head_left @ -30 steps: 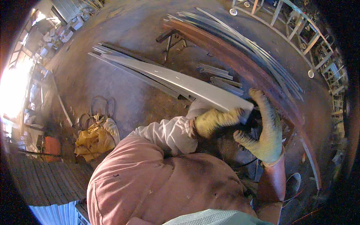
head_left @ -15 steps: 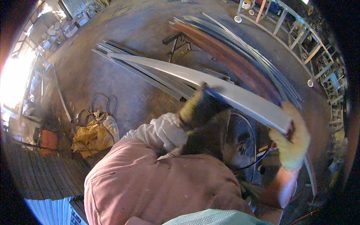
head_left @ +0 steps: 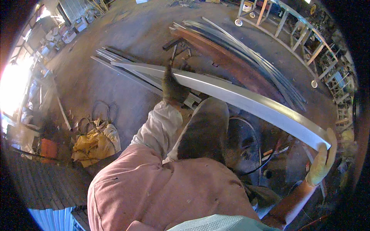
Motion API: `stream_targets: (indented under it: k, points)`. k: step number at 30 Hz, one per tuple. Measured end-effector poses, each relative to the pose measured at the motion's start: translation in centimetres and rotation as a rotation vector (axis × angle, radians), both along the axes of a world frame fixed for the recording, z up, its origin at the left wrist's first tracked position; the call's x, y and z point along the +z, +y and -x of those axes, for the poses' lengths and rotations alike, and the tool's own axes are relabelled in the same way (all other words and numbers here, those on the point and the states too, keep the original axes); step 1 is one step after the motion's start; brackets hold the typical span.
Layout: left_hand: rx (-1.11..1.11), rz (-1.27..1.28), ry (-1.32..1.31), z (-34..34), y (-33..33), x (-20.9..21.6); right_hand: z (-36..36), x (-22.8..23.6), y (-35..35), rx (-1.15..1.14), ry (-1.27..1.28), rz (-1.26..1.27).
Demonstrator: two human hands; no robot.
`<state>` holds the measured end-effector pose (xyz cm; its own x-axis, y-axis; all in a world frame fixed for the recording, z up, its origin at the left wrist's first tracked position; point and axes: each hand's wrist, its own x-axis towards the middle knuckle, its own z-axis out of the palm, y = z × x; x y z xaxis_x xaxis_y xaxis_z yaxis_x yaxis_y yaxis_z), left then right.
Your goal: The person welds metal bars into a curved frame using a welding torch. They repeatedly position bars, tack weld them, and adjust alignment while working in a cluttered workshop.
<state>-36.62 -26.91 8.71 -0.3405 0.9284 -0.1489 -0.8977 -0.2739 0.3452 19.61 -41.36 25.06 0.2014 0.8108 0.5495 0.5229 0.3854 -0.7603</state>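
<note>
A long silver metal bar with flat faces (head_left: 246,98) slants across the view from far left to near right, looking curved through the lens. My left hand (head_left: 174,85), in a dark-palmed work glove, is closed on it left of its middle, thumb pointing up. At its near right end my right hand (head_left: 323,161), in a pale yellow glove, holds the end with fairly straight fingers. Beneath the bar's far end, several thinner metal lengths (head_left: 129,75) lie on the floor. My dark-trousered knee (head_left: 206,129) shows just below the bar.
Rusty brown beams (head_left: 231,57) and thin metal rods (head_left: 266,61) lie beyond the bar. A wheeled metal frame (head_left: 277,36) stands far right. At left are a yellow cloth or sack (head_left: 92,146) with a cable and an orange object (head_left: 49,148). A hose (head_left: 254,134) curves beside my knee.
My left hand has slid left along the bar toward its far end. The bar's right end and my right hand have moved right and nearer, and the right fingers are straighter.
</note>
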Motion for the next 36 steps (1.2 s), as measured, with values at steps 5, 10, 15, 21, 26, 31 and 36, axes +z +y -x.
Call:
stream_targets:
  k: [5,10,15,21,26,31,36]
  points:
    - [0.01,-0.129,0.683,-4.6,-0.8,-3.2,-7.2,-3.2,-0.8,-0.047,0.087,0.091]
    - [-0.326,-0.243,-0.13,-10.5,-0.6,1.3,-22.0,-9.2,-4.0,-0.023,0.128,0.174]
    - [-0.612,-0.231,0.011,-13.0,-0.2,3.3,-19.8,-12.2,-6.5,-0.215,0.539,0.118]
    - [-0.719,-0.072,0.045,-20.1,3.4,2.5,-27.9,-15.4,-12.2,-0.449,0.311,0.167]
    - [-0.799,-0.002,0.067,-24.2,3.7,0.7,-30.2,-16.8,-16.5,-0.451,0.699,0.184]
    - [-0.822,0.043,0.09,-25.9,1.3,0.6,-28.0,-16.1,-20.2,-0.603,0.523,0.221]
    - [-0.822,0.18,0.038,-28.0,0.2,0.9,-32.7,-15.2,-24.3,-0.717,0.284,0.316]
